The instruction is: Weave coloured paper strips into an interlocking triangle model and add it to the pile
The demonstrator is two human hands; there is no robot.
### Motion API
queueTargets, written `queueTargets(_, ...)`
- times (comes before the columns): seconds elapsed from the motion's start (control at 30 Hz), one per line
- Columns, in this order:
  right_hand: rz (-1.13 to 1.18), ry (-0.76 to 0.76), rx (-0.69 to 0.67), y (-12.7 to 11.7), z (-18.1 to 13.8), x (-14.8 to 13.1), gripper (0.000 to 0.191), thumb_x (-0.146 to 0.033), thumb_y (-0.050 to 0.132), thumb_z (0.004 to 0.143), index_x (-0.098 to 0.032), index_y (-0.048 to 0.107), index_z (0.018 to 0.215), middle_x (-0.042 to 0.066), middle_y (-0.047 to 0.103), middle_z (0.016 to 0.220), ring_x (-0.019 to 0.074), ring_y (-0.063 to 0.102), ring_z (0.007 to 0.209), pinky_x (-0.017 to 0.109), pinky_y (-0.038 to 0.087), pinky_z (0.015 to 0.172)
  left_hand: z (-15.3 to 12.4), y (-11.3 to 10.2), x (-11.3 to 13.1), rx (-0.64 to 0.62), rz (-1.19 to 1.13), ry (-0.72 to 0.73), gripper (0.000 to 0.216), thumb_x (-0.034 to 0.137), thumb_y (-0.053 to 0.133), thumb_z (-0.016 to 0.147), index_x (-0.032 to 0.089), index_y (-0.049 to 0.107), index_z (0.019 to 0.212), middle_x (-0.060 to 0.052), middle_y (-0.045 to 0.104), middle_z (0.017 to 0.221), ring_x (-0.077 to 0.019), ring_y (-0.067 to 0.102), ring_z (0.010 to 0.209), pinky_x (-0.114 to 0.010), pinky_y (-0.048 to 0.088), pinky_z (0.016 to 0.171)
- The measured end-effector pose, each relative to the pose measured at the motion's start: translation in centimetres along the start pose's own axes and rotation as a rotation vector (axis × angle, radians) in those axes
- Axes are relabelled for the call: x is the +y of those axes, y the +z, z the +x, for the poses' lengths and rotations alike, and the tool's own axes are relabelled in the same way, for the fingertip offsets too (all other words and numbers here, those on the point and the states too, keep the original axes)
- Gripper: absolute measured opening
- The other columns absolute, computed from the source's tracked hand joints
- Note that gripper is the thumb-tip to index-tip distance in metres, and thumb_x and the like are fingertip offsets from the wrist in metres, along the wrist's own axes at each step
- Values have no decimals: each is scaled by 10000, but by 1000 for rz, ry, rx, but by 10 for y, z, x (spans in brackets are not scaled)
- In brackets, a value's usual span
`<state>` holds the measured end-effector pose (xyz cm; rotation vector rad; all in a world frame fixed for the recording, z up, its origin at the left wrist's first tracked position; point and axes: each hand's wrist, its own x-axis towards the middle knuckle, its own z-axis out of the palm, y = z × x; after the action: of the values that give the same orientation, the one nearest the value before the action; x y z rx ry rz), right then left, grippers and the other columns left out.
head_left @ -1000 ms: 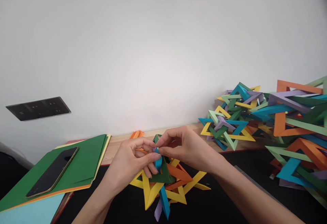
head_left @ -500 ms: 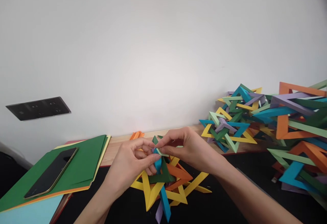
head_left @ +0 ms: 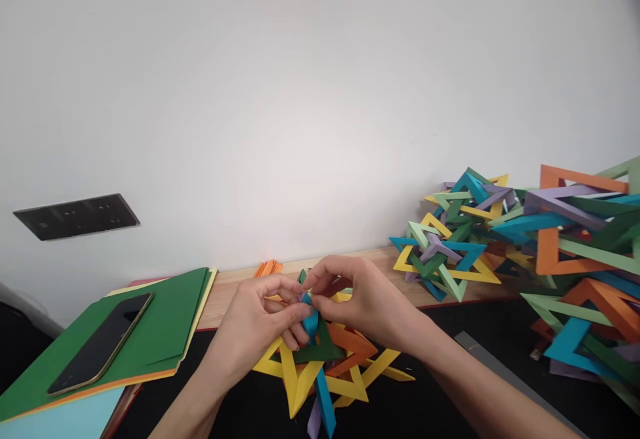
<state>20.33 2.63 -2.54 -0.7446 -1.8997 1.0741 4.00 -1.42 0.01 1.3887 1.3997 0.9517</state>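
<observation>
A half-shaped origami model [head_left: 300, 385] of interlocked folded strips in yellow, orange, dark green, blue and lilac stands on a black mat. My left hand [head_left: 260, 325] is closed on a blue folded strip [head_left: 311, 322] at the top of it, with thumb and fingers pinching. Against the tip of that strip my right hand [head_left: 367, 299] is closed too, thumb and index finger pinched together. The fingers hide most of the spot where the hands meet, and a bit of dark green paper [head_left: 303, 275] shows just behind them.
Green paper sheets [head_left: 175, 319] with a phone [head_left: 103, 342] on them lie at the left. Several finished origami models [head_left: 440, 252] are piled at the right. Small orange strips [head_left: 269, 267] rest on the wooden edge by the wall, below a socket panel [head_left: 77, 216].
The right fingers have curled in closer to the blue strip, and the pale green piece that showed between the hands is no longer visible there. The left hand has hardly moved.
</observation>
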Motion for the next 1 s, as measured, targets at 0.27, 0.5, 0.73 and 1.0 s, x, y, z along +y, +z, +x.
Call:
queueTargets(0.27,177,-5,-106,-11,7,6,119,-146,636,776,-146,734,843,47,696,814,153,629,745,249,497,660,3,2,-1,51,-23,13,112,113,713,685,126,631,760,56,614,444,-97,594,368,-157,492,381)
queueTargets(0.5,121,-47,-37,-1,7,12,93,-133,645,769,-159,717,823,24,685,787,129,623,708,233,495,647,4,1,-3,70,-11,16,107,91,713,680,125,629,738,58,611,434,-102,599,368,-158,490,378)
queueTargets(0.73,147,-60,-108,-6,8,13,105,-172,653,790,-166,735,855,32,666,819,124,605,724,228,485,644,4,-7,-1,-21,26,-3,155,135,711,705,120,655,849,33,658,474,-120,639,436,-174,521,430)
queueTargets(1.0,217,-36,-175,-12,10,14,128,-175,674,780,-130,739,880,56,682,822,142,611,747,243,492,664,3,-5,3,18,76,-21,103,133,701,705,118,644,789,31,645,442,-111,605,390,-171,497,394)
